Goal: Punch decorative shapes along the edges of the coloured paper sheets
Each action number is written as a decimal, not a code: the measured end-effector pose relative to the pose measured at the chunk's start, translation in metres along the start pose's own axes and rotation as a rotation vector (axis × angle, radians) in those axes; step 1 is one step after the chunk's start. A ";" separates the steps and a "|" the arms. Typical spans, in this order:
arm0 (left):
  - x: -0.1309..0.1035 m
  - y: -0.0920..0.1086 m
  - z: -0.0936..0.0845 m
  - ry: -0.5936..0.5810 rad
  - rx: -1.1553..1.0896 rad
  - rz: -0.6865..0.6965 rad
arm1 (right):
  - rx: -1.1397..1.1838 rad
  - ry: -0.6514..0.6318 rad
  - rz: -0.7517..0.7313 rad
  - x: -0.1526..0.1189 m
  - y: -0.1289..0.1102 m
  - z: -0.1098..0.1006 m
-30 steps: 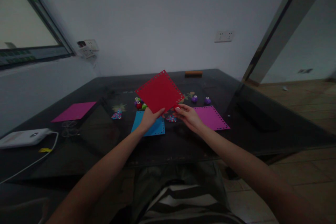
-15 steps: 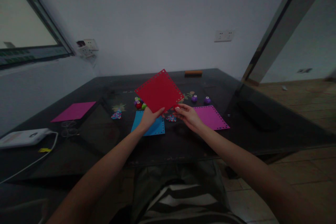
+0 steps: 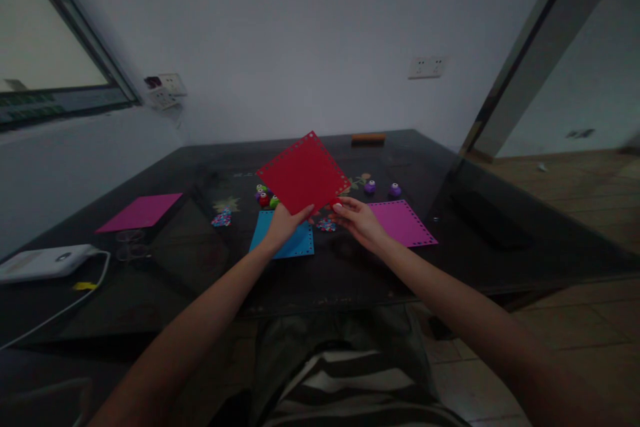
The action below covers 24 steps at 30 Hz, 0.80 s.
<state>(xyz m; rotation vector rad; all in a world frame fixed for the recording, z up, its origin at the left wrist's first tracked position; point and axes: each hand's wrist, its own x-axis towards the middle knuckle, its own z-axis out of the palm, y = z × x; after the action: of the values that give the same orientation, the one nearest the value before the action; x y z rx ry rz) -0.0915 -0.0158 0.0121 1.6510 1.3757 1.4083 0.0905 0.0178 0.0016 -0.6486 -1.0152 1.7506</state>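
My left hand (image 3: 286, 223) grips the bottom corner of a red foam or paper sheet (image 3: 305, 173), thumb on top, and holds it tilted above the table. Small holes run along several of its edges. On the sheet's lower right edge, my right hand (image 3: 359, 219) is closed around a small red craft punch (image 3: 335, 201), partly hidden by the fingers. Beneath the sheet lies a blue sheet (image 3: 299, 241) with holes along its edges. A pink sheet (image 3: 403, 223), also with edge holes, is under and beyond my right wrist. Colourful bits (image 3: 327, 225) lie between the hands.
Two purple punches (image 3: 370, 187) stand behind the pink sheet; several coloured punches (image 3: 263, 199) cluster behind the red one. Another pile of bits (image 3: 221, 218) and a magenta sheet (image 3: 141, 211) lie left. A white device (image 3: 47, 263) with a cable (image 3: 105, 270) sits at the left edge.
Almost nothing differs. Both hands keep their places on the red sheet and the punch, and the view has shifted very slightly.
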 end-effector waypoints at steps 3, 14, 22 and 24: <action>0.000 -0.001 0.000 -0.007 0.011 0.002 | -0.009 0.001 0.008 0.000 0.000 0.000; 0.000 -0.003 0.002 0.004 0.019 -0.005 | -0.034 -0.004 -0.001 -0.001 0.000 0.000; 0.000 -0.003 0.002 -0.006 0.129 0.049 | -0.026 0.002 -0.020 -0.004 -0.001 0.004; -0.001 -0.002 0.002 -0.011 0.158 0.064 | -0.042 0.000 -0.022 -0.004 -0.001 0.004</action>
<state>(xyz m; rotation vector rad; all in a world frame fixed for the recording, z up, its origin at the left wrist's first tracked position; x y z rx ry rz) -0.0897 -0.0160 0.0092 1.8154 1.4727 1.3528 0.0896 0.0130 0.0047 -0.6612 -1.0574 1.7138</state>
